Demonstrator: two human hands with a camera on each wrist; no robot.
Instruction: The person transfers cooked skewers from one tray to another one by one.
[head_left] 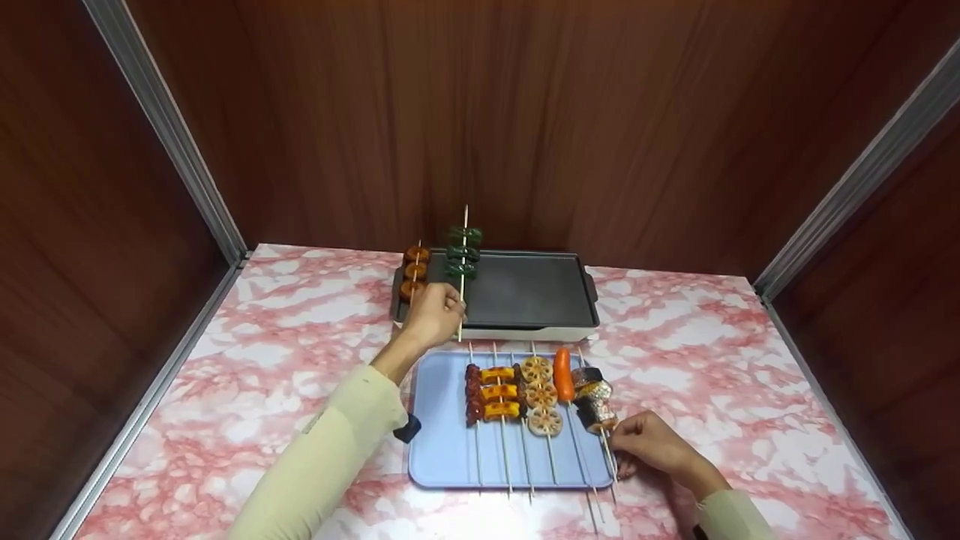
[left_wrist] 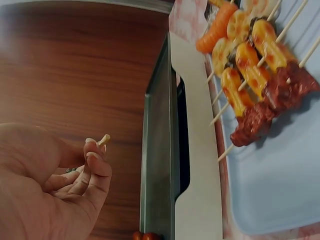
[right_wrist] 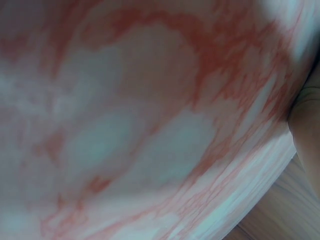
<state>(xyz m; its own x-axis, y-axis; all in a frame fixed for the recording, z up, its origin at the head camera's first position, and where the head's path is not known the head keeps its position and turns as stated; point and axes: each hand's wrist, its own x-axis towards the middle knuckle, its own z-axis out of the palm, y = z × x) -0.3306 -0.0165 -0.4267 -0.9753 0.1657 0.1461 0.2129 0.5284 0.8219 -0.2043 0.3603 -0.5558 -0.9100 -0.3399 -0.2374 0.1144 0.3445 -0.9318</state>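
My left hand [head_left: 435, 311] pinches the lower stick of a green pepper skewer [head_left: 463, 255], held upright in the head view over the left part of the dark griddle [head_left: 529, 289]. In the left wrist view the stick end [left_wrist: 104, 140] pokes out between thumb and fingertips. A skewer of round browned slices [head_left: 415, 271] lies on the griddle's left side. My right hand [head_left: 652, 446] is at the blue tray's [head_left: 442, 457] right edge, bent fingers right beside the stick of a fish skewer [head_left: 595, 401]; I cannot tell whether they grip it.
Across the tray lie a red meat skewer [head_left: 474, 394], a yellow one [head_left: 500, 394], a lotus root skewer [head_left: 544, 395] and a sausage skewer [head_left: 563, 375]; their sticks overhang its front edge. Wood-patterned panels [head_left: 420, 112] stand behind and beside the marbled table [head_left: 300, 360].
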